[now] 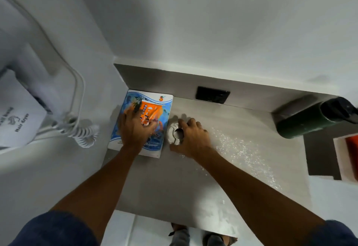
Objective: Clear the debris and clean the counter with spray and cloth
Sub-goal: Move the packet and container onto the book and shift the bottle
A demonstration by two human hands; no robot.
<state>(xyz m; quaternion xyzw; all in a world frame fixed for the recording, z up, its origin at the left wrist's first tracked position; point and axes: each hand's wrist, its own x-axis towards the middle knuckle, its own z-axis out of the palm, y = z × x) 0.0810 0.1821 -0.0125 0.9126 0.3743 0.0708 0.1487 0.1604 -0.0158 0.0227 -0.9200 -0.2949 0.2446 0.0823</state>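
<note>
A grey counter [166, 183] runs into the left corner. White crumbs or powder [244, 148] lie scattered over its right half and near the front edge. In the corner lies a blue-and-white booklet [164, 110] with an orange tube [150, 110] on top. My left hand [133, 129] rests on the tube and booklet, fingers curled over the tube's lower end. Beside the booklet sits a round grey ceramic dish [173, 135]; my right hand [191, 137] grips it from the right, fingers over its rim. No spray bottle or cloth is in sight.
A dark green bottle [310, 119] lies on its side at the right. A black wall socket [212, 94] sits on the backsplash. A white hair dryer with a coiled cord [85, 133] hangs on the left wall. An orange-and-white box [348, 156] is at the right edge.
</note>
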